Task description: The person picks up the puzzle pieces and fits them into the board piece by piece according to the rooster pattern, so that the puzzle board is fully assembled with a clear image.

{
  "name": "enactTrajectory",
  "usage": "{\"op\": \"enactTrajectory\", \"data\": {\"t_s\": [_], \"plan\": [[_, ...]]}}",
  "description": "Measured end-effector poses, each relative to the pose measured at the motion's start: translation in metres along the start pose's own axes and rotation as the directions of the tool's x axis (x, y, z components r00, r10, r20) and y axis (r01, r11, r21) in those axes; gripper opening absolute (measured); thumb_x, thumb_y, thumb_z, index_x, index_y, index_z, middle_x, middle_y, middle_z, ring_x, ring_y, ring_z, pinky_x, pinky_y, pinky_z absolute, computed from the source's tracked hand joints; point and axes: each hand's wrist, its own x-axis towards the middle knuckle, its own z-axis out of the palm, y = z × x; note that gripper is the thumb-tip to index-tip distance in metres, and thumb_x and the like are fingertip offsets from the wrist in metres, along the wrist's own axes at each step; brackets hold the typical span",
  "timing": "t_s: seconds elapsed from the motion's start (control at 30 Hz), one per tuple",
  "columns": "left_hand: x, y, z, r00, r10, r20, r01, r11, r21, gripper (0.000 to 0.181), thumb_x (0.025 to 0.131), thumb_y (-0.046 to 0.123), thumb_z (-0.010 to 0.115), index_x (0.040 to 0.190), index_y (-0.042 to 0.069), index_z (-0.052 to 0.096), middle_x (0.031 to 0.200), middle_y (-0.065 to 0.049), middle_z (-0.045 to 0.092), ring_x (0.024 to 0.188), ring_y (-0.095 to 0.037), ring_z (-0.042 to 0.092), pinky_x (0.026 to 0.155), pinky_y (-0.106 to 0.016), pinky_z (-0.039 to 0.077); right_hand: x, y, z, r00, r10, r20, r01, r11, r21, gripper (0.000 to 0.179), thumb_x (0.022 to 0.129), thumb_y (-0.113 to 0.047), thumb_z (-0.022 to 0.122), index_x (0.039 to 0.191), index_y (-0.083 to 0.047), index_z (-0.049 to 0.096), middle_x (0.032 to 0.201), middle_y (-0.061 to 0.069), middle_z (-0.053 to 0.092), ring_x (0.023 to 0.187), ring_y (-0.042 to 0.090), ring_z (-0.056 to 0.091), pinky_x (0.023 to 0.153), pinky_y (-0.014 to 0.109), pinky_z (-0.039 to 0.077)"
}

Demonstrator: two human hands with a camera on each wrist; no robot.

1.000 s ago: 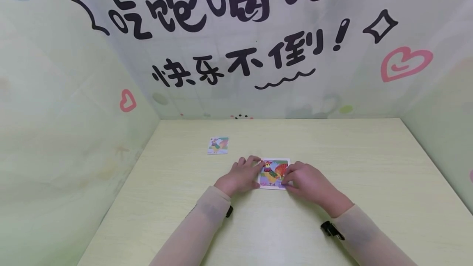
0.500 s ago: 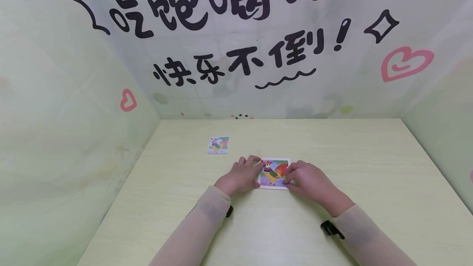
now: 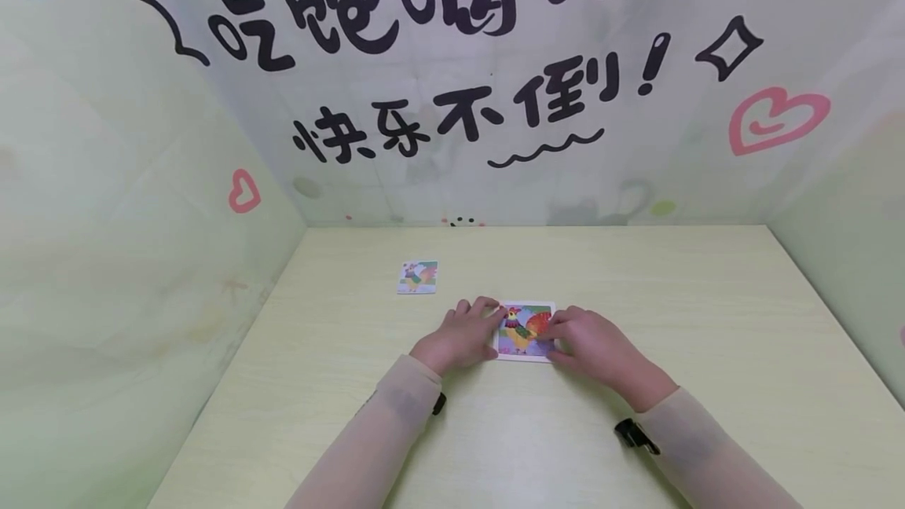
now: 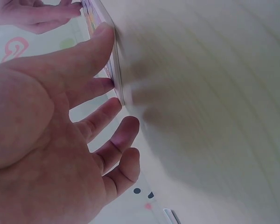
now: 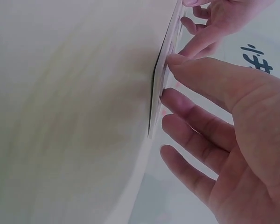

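A rooster jigsaw puzzle (image 3: 519,336) in a white-bordered tray (image 3: 511,359) lies flat on the table. My left hand (image 3: 463,334) rests along the tray's left side, thumb low and index finger higher up. In the left wrist view the thumb (image 4: 100,44) bends onto the tray's edge while the other fingers stay loosely spread. My right hand (image 3: 594,344) touches the puzzle's right part with extended index finger, and its thumb lies by the lower right corner. Seen from the right wrist, its remaining fingers (image 5: 196,140) are loosely bent and hold nothing.
A small square card (image 3: 418,277) with a paler rooster picture lies on the table (image 3: 672,281), farther back and left of the puzzle. Fabric walls with printed lettering (image 3: 467,116) enclose the back and sides.
A purple puzzle piece at the lower right, pinched by my right fingers and overlapping the border, now sits within the picture. The right index finger has extended over the puzzle; my left hand stays put.
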Motion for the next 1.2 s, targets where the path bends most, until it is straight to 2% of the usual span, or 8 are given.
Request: {"op": "enactTrajectory", "data": {"t_s": [0.3,0.53,1.03,1.2], "plan": [[0.001,-0.001,-0.002,1.0,0.004,0.004,-0.004,1.0,-0.013,0.077,0.097,0.035,0.072,0.163,0.025,0.034,0.167,0.001,0.028,0.135,-0.025,0.037,0.109,-0.041,0.038,0.004,0.005,-0.002,0.999,-0.039,0.024,0.039,0.999,0.012,0.018,0.08,-0.015,0.088,0.098,-0.015,0.085,0.096,0.0,0.072,0.085,0.015,0.062,0.078,0.034,0.058],[0.002,-0.003,-0.003,1.0,0.012,0.001,-0.012,1.0,-0.004,0.078,0.096,0.035,0.073,0.163,0.025,0.034,0.167,0.001,0.029,0.134,-0.026,0.037,0.108,-0.041,0.038,0.008,0.004,-0.002,0.999,-0.023,0.046,0.022,0.999,0.026,0.023,0.082,-0.014,0.086,0.105,-0.013,0.083,0.102,0.002,0.072,0.09,0.018,0.064,0.083,0.038,0.058],[0.003,-0.004,-0.006,1.0,0.006,0.013,-0.006,1.0,-0.009,0.077,0.097,0.035,0.072,0.163,0.024,0.034,0.167,0.001,0.028,0.134,-0.025,0.037,0.108,-0.041,0.038,0.01,0.004,-0.003,0.998,0.02,0.067,-0.024,0.998,0.062,0.02,0.083,-0.014,0.086,0.103,-0.014,0.084,0.096,-0.002,0.068,0.086,0.012,0.059,0.078,0.033,0.055],[0.003,-0.005,-0.006,1.0,0.005,0.018,-0.005,1.0,-0.006,0.077,0.097,0.035,0.072,0.163,0.024,0.034,0.167,0.002,0.028,0.133,-0.025,0.037,0.106,-0.04,0.038,0.012,0.004,-0.001,0.997,0.019,0.07,-0.024,0.998,0.066,0.02,0.083,-0.013,0.087,0.103,-0.014,0.084,0.098,-0.002,0.07,0.088,0.013,0.06,0.081,0.034,0.056]]}}
